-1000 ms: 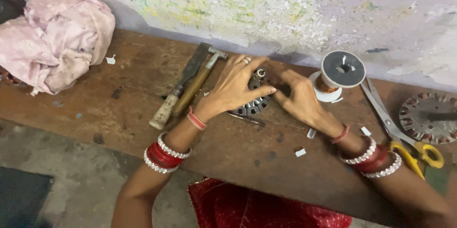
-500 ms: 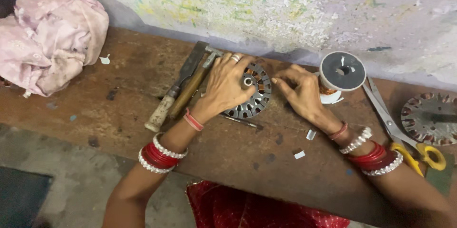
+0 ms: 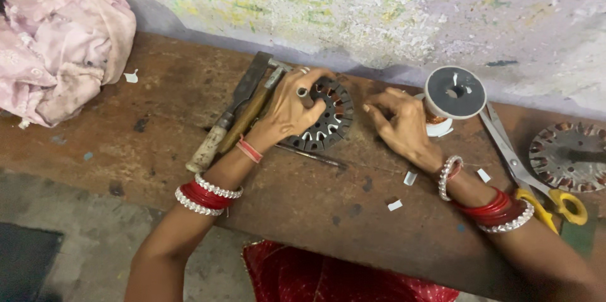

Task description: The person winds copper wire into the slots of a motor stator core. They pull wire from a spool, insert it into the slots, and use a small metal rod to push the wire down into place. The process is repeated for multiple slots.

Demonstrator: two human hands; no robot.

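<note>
On the wooden counter (image 3: 113,144), beside a pink cloth (image 3: 60,49), lies a slotted motor stator core (image 3: 325,119). The left hand (image 3: 287,112) grips its rim, fingers closed over it. The right hand (image 3: 401,125) hovers beside, fingers loosely curled, empty. No winding shows in the slots; wire spool (image 3: 454,92) stands near.

Small repair workshop, scarred wooden workbench (image 3: 315,213) against a flaking, paint-spattered wall (image 3: 379,5), hammer (image 3: 237,125) and file at 10 o'clock, slotted metal motor core (image 3: 325,119) at centre, wire spool (image 3: 454,94) at 1 o'clock, yellow-handled scissors (image 3: 536,176) at 3 o'clock, crumpled pink cloth (image 3: 57,49) far at 9 o'clock.
</note>
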